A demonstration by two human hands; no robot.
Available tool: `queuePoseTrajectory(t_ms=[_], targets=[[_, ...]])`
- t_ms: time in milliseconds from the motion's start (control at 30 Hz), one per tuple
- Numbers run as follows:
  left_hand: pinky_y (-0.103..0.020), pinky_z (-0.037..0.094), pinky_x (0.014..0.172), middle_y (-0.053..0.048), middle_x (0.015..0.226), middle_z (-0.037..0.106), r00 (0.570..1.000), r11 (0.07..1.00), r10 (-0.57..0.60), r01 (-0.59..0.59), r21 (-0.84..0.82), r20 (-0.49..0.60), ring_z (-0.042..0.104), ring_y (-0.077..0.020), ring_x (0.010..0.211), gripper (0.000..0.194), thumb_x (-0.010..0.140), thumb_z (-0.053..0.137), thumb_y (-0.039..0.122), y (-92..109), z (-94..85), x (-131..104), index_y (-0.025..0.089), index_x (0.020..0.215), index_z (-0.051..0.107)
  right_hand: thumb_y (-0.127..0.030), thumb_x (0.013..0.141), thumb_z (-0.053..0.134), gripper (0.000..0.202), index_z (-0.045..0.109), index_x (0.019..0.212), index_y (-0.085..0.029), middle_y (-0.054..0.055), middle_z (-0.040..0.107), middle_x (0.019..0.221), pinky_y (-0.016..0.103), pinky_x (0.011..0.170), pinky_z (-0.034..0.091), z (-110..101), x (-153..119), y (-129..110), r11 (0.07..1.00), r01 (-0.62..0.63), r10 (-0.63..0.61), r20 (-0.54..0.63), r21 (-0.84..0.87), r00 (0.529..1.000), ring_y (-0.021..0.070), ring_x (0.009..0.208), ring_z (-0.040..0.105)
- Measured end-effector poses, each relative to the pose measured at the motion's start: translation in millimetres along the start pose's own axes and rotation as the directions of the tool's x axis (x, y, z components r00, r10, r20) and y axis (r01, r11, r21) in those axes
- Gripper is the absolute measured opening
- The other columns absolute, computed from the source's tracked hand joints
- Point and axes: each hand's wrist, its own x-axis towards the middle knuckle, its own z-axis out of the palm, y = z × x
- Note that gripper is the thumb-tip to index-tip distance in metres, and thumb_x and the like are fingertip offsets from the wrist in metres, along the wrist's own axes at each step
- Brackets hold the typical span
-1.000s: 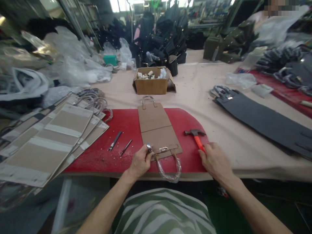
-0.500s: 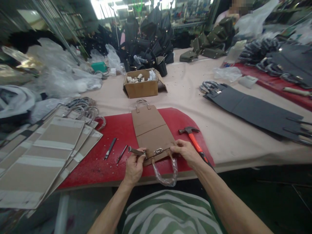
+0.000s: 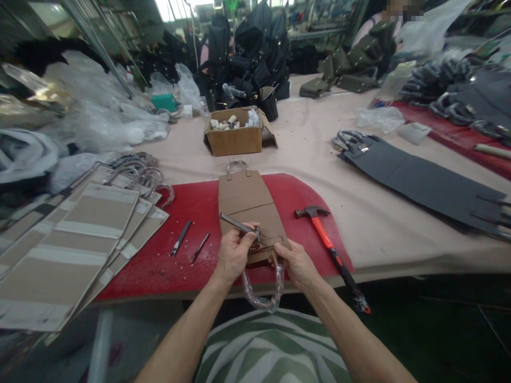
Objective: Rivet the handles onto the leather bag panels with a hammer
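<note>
A flat tan handbag panel (image 3: 245, 197) lies lengthwise in front of me, with a plastic-wrapped handle (image 3: 261, 304) at its near end. In my left hand (image 3: 232, 255) is a metal rod-shaped tool (image 3: 236, 222), its inner end over the metal clasp (image 3: 255, 246) on the panel. The fingers partly hide that clasp. My right hand (image 3: 297, 263) pinches the panel's near right edge beside the handle's base. To the right rests a claw hammer (image 3: 322, 234) with an orange and black grip.
Under the panel is a red mat (image 3: 159, 266) with two slim metal tools, a dark one (image 3: 181, 238) and a thinner one (image 3: 200, 248). Tan panels (image 3: 96, 207) are stacked at left. A cardboard box (image 3: 233, 142) stands behind; a grey panel (image 3: 423, 183) lies right.
My left hand has moved right and inward, carrying the metal tool from beside the clasp to over it. My right hand has shifted slightly left and down, still on the panel's edge.
</note>
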Motion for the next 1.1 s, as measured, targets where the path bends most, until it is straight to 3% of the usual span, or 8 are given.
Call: queuePoseTrajectory(t_ms=[133,233,533,733,1100], targets=[[-0.025,0.053,0.073,-0.008,0.104,0.071,0.998,0.997,-0.050,0.047,0.062,0.046,0.066,-0.0158,0.086,0.021,0.085,0.061,0.031,0.0,12.4,11.4,0.015,0.098,0.067,-0.049,0.071,0.077,0.037,0.062,0.082,-0.017,-0.002,0.056,0.062,0.027,0.055,0.039,2.3,0.7,3.9,1.000,-0.008,0.009,-0.049,0.020,0.999,0.0126,0.053,0.048],[-0.026,0.053,0.074,-0.008,0.103,0.072,0.996,0.995,-0.081,0.078,0.062,0.049,0.066,-0.0160,0.084,0.022,0.084,0.062,0.031,-3.9,13.9,16.1,0.015,0.098,0.068,-0.048,0.070,0.078,0.036,0.062,0.078,-0.017,-0.002,0.055,0.061,0.027,0.054,0.036,2.9,2.9,3.0,0.999,-0.006,0.008,-0.075,0.031,0.997,0.0121,0.054,0.045],[-0.033,0.052,0.091,-0.008,0.103,0.072,0.996,0.991,-0.080,0.084,-0.108,0.041,0.067,-0.0184,0.095,0.022,0.083,0.068,0.035,-10.6,8.5,20.0,0.016,0.093,0.066,-0.044,0.068,0.078,0.031,0.063,0.074,-0.017,-0.002,0.052,0.060,0.026,0.053,0.030,3.2,8.0,4.2,0.997,0.008,-0.011,0.044,0.077,0.999,0.0120,0.054,0.041],[-0.038,0.052,0.093,-0.009,0.101,0.072,0.994,0.961,-0.098,0.106,-0.257,0.044,0.069,-0.0206,0.096,0.024,0.084,0.068,0.036,-12.1,4.9,16.2,0.015,0.094,0.064,-0.040,0.067,0.080,0.031,0.066,0.080,-0.017,-0.001,0.055,0.068,0.027,0.060,0.037,0.9,8.2,5.5,0.993,0.014,-0.023,0.077,0.118,0.997,0.0131,0.061,0.045],[-0.034,0.053,0.091,-0.009,0.104,0.072,0.997,0.996,-0.043,0.048,-0.079,0.066,0.068,-0.0207,0.097,0.022,0.085,0.067,0.037,-8.9,2.9,13.6,0.017,0.095,0.067,-0.040,0.069,0.079,0.028,0.068,0.083,-0.018,0.001,0.059,0.073,0.031,0.071,0.043,-1.6,13.3,8.5,0.995,-0.021,0.015,0.062,0.098,0.998,0.0156,0.066,0.050]])
